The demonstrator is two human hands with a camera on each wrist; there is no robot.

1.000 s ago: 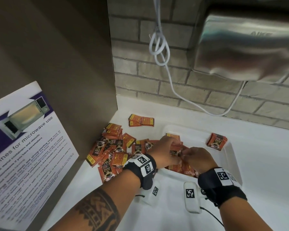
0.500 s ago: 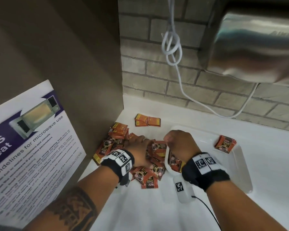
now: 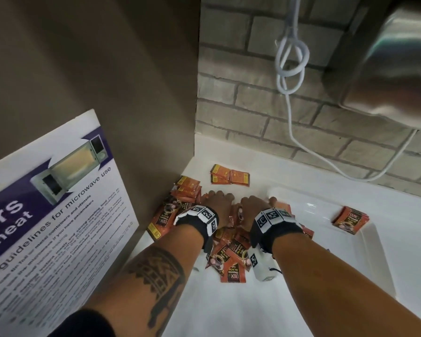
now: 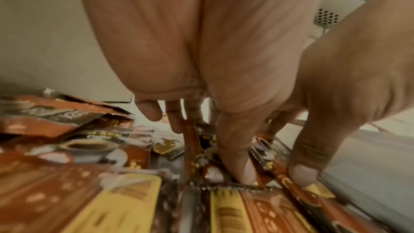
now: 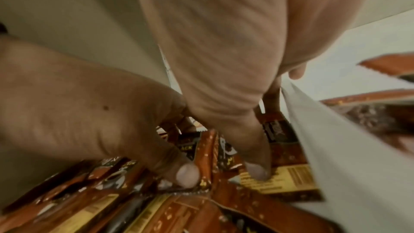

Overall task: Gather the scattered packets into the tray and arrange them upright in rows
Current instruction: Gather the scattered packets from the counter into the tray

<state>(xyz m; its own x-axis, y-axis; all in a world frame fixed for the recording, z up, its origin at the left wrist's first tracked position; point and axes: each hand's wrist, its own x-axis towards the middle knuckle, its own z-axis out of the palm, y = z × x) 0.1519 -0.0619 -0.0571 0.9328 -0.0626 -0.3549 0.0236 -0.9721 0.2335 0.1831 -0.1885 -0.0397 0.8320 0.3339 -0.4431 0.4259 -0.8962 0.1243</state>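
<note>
Orange coffee packets (image 3: 228, 259) lie in a loose heap on the white counter, just left of the white tray (image 3: 379, 251). My left hand (image 3: 220, 198) and right hand (image 3: 258, 205) are side by side in the heap, at the tray's left end. In the left wrist view my left hand (image 4: 201, 148) curls round a bunch of packets (image 4: 195, 139) standing on edge. The right wrist view shows my right hand (image 5: 264, 130) pinching packets (image 5: 206, 157) beside the tray wall (image 5: 325, 148). A small stack (image 3: 350, 220) rests on the tray's far right rim. Two packets (image 3: 230, 177) lie apart near the back wall.
A brown side panel (image 3: 131, 93) with a microwave poster (image 3: 46, 203) closes off the left. The brick wall (image 3: 253, 113) stands behind. A white cable (image 3: 292, 57) hangs from it, and a steel hand dryer (image 3: 387, 69) is mounted above the tray.
Both hands have moved left from the tray's left end into the heap on the counter. The left hand went first, then the right joined it.
</note>
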